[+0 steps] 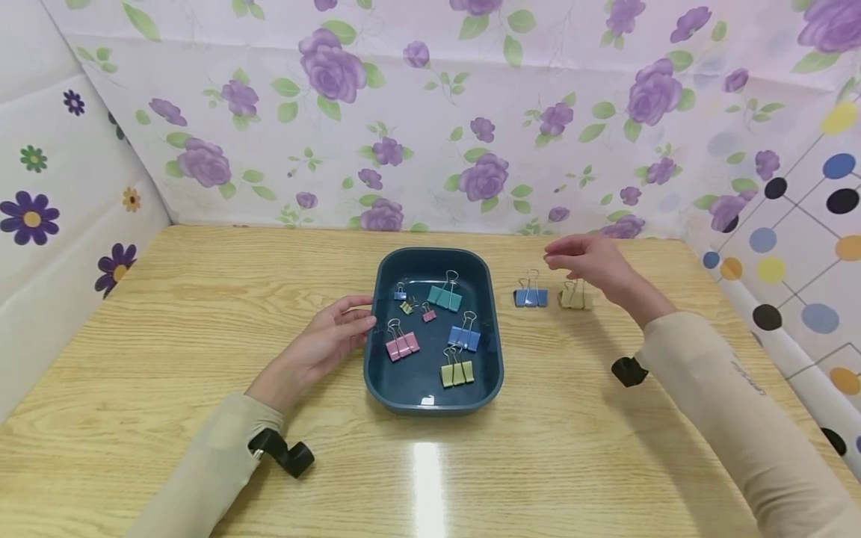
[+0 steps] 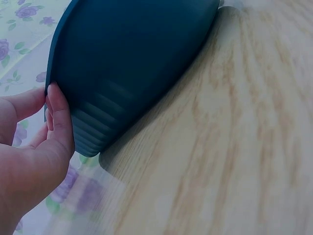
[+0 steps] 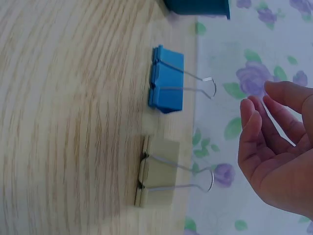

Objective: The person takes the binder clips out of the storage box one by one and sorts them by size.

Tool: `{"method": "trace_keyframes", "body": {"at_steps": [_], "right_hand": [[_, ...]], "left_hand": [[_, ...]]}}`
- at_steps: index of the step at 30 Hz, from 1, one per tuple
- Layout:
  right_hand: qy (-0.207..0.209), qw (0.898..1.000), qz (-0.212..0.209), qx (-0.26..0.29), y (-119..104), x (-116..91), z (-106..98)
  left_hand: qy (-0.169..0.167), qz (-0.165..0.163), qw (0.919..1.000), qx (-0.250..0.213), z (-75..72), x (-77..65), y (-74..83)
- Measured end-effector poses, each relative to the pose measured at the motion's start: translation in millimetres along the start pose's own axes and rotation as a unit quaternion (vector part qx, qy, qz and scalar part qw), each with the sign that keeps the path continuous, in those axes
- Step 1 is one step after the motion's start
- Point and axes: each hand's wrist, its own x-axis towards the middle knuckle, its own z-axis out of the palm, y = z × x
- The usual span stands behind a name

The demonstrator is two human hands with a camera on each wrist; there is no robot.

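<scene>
A dark teal plastic tray (image 1: 433,407) stands on the table with several binder clips in it. My left hand (image 1: 329,332) holds the tray's left side, with thumb and fingers at the rim (image 2: 55,54). My right hand (image 1: 592,261) is in the air, its fingers loosely bent and nothing between them. Below it a yellow binder clip (image 1: 575,299) stands on the table, handles up. Beside that, closer to the tray, stands a blue binder clip (image 1: 531,297). In the right wrist view, the hand (image 3: 279,142) is apart from both the blue clip (image 3: 168,81) and the yellow clip (image 3: 160,171).
Inside the tray lie large clips in green (image 1: 445,298), pink (image 1: 402,346), blue (image 1: 464,338) and yellow (image 1: 457,373), plus small ones in blue (image 1: 400,296), yellow (image 1: 406,307) and pink (image 1: 428,316). The wooden table (image 1: 222,299) meets a flowered sheet (image 1: 269,149) behind.
</scene>
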Motion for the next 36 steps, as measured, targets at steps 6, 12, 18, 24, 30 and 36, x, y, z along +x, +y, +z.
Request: {"method": "trace_keyframes", "body": {"at_steps": [6, 12, 18, 24, 30, 36], "right_hand": [[-0.018, 1.0, 0.008, -0.001, -14.8, 2.9, 13.6], [-0.038, 0.999, 0.012, -0.006, -35.5, 2.1, 23.8], [-0.043, 0.998, 0.032, -0.024, -53.7, 3.8, 33.5], [-0.049, 0.998, 0.025, -0.022, -66.7, 11.4, 47.5], [-0.058, 0.998, 0.025, -0.019, -79.1, 18.6, 61.5], [-0.064, 0.998, 0.026, -0.011, -87.8, 25.9, 76.6]], "left_hand": [[-0.002, 0.003, 1.0, -0.002, 0.3, 0.0, -0.2], [0.0, 0.004, 1.0, -0.005, 0.5, -0.1, -0.5], [-0.004, 0.009, 0.9999, -0.009, 0.8, 0.3, -1.1], [-0.003, 0.006, 1.0, -0.004, 0.0, 0.5, -1.2], [-0.002, 0.004, 1.0, -0.002, -0.5, 0.4, -1.3], [-0.002, 0.004, 1.0, -0.001, -0.8, 0.2, -1.1]]}}
